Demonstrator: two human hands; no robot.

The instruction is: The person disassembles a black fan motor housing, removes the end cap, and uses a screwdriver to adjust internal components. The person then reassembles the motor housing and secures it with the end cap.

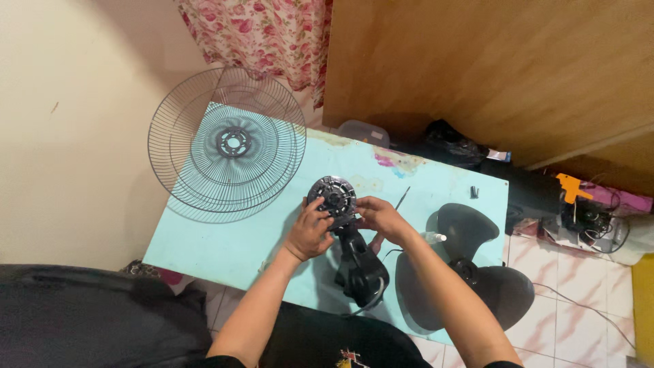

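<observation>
**Two hands on the fan motor**

Both hands are closed on the fan motor unit (338,204) mid-table (204,238): left hand (308,232) wraps its left side, right hand (380,217) pinches the right. Its long axis runs toward the person, round face away. Blades (477,272) lie right.

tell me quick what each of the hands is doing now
Left hand: closed on the fan motor, gripping its lower left side.
Right hand: fingers closed on the motor's right edge.
</observation>
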